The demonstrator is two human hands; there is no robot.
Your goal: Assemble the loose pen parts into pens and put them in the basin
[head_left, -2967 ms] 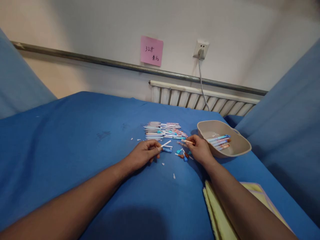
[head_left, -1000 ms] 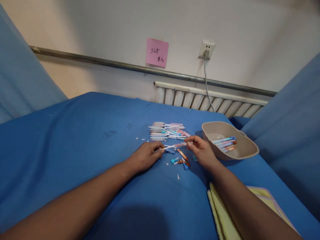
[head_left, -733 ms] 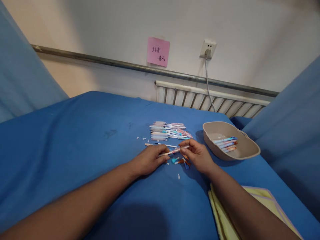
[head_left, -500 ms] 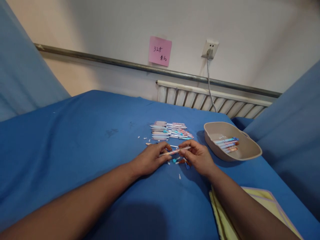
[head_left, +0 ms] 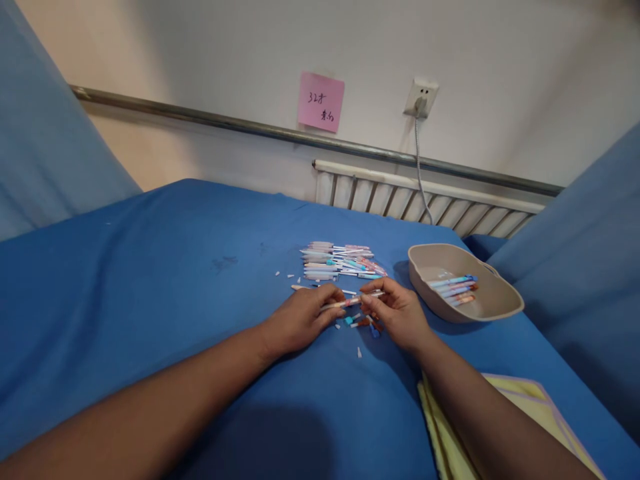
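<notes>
Spanning both hands: the patterned pen point(head_left: 353, 302) is lying crosswise, its right end angling slightly away.
Left hand point(head_left: 299, 319): is grasping the left end.
Right hand point(head_left: 397, 313): is pinching the right end, sitting nearer the tan basin point(head_left: 487, 300).
Pen pile point(head_left: 320, 267): is lying beyond.

Pens point(head_left: 453, 291) lie in the basin point(head_left: 493, 293), right of the pen parts point(head_left: 337, 261)

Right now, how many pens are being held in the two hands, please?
1. The pen lies between the left hand and the right hand, both gripping it. Another may be hidden behind the fingers.
</notes>
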